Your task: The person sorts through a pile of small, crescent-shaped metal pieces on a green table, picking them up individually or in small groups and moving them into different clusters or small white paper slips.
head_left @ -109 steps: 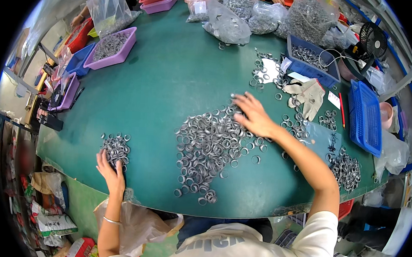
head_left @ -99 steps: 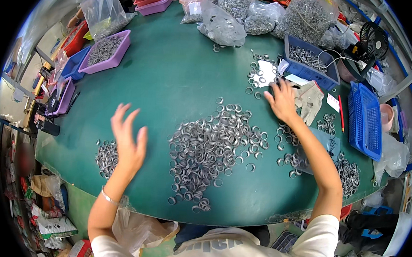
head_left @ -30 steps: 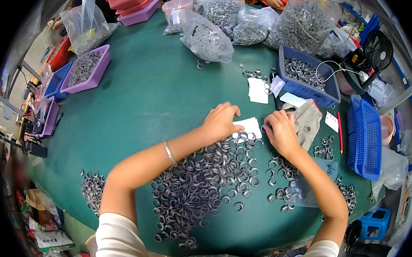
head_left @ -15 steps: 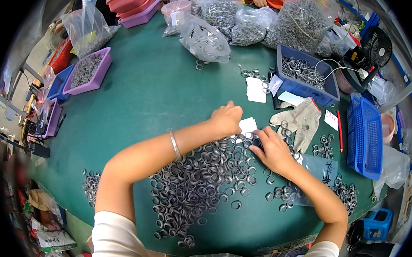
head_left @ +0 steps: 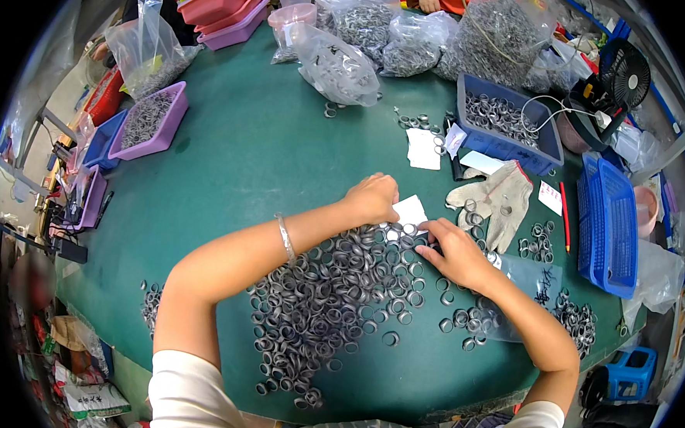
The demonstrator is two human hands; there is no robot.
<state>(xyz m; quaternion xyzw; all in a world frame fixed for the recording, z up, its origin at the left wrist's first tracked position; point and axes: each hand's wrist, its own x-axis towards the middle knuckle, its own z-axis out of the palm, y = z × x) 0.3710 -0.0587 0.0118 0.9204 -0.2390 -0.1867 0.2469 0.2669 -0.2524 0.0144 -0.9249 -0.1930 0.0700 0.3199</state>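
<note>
Open green worktop to the left of the hands; clutter crowds the right and far sides.

The left hand (head_left: 372, 198) and right hand (head_left: 455, 252) meet at a white paper slip (head_left: 411, 211) on the far edge of a wide heap of metal rings (head_left: 337, 291), which fills the space beneath both forearms. Left of the left hand the worktop (head_left: 237, 162) lies bare up to the purple tray (head_left: 147, 120). Just right of the right hand lie a work glove (head_left: 498, 200), a clear bag (head_left: 529, 279) and loose rings, with a blue basket (head_left: 607, 226) beyond. Farther out, a blue bin (head_left: 505, 123) and filled plastic bags (head_left: 336, 65) block the way.
</note>
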